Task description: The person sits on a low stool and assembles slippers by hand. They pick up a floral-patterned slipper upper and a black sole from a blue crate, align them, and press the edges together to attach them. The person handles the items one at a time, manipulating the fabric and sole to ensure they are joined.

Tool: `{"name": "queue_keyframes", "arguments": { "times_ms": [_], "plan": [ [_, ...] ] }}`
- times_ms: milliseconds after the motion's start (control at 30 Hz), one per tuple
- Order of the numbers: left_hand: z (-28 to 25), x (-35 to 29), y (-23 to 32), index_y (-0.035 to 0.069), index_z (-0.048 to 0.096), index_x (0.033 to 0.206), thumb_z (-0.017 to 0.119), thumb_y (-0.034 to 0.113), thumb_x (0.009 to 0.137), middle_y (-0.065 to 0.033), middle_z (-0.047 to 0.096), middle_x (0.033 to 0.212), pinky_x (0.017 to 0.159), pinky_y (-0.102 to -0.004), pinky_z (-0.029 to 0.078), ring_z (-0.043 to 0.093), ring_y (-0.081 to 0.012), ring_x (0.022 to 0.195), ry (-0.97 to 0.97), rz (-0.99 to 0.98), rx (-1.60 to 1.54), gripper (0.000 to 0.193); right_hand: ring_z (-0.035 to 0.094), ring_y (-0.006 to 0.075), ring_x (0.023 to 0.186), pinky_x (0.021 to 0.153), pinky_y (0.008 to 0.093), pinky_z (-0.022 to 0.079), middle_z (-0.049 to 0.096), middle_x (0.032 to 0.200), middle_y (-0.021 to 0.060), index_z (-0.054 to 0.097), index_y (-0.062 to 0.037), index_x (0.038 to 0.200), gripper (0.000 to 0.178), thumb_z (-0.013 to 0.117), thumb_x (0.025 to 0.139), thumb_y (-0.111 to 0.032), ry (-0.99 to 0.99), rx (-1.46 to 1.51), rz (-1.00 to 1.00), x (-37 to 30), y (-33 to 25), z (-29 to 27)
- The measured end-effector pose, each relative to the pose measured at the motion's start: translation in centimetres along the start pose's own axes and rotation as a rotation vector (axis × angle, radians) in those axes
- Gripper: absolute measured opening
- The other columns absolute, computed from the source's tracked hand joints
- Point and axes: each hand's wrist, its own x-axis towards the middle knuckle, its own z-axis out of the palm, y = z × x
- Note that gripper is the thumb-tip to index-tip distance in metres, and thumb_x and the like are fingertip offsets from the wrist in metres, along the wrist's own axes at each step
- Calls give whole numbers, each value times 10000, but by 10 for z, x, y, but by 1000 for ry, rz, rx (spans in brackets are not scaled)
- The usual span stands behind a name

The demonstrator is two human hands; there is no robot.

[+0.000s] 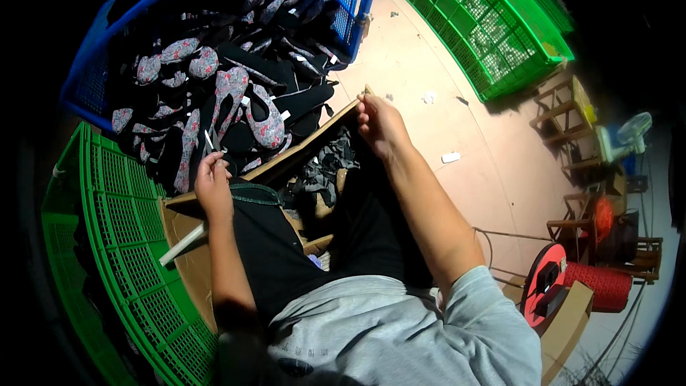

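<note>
My left hand (213,180) is closed round a small pair of scissors (209,143), blades pointing up and away from me. Beyond it lies a heap of floral and black cloth shoe-shaped pieces (230,89). My right hand (382,125) is raised over the far corner of an open cardboard box (307,144). Its fingers are curled; whether they pinch something small or the box edge, I cannot make out. A dark piece with a curved green rim (256,194) rests by my left wrist. Dark scraps (327,171) lie inside the box, between my legs.
A blue crate (346,3) surrounds the heap. Green crates stand at left (132,236) and far right (486,28). Wooden stools (564,114), a small fan (632,129) and a red round stool (543,282) are at right. A white stick (182,244) leans by the box.
</note>
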Motion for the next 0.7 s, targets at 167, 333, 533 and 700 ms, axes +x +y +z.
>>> {"name": "queue_keyframes", "arguments": {
  "times_ms": [167, 333, 533, 700],
  "plan": [
    [2, 4, -1, 6, 627, 1078, 540, 66, 956, -13, 598, 867, 648, -186, 411, 504, -53, 707, 4, -48, -37, 161, 459, 50, 557, 463, 187, 338, 580, 702, -23, 591, -83, 933, 99, 563, 933, -178, -53, 55, 245, 17, 2, -5],
    [1, -2, -3, 8, 629, 1101, 542, 47, 946, -17, 598, 879, 645, -184, 408, 493, -54, 695, -7, -8, -19, 182, 460, 51, 568, 462, 185, 337, 560, 749, -20, 569, -76, 990, 111, 561, 933, -171, -4, 33, -15, -20, -9, 1],
    [6, 7, -4, 5, 630, 1091, 543, 39, 940, -20, 599, 880, 652, -187, 417, 500, -54, 702, -16, -54, 5, 178, 463, 53, 556, 479, 193, 348, 588, 711, -31, 606, -82, 924, 91, 563, 926, -162, 2, 20, 171, 21, -4, -5],
    [3, 4, -6, 4, 632, 1087, 538, 39, 943, -16, 600, 877, 652, -188, 419, 501, -56, 700, -21, -6, 37, 175, 485, 53, 578, 472, 172, 352, 580, 721, -25, 595, -74, 938, 82, 575, 917, -151, -52, -37, 69, -14, -3, 12]
  ]
}}
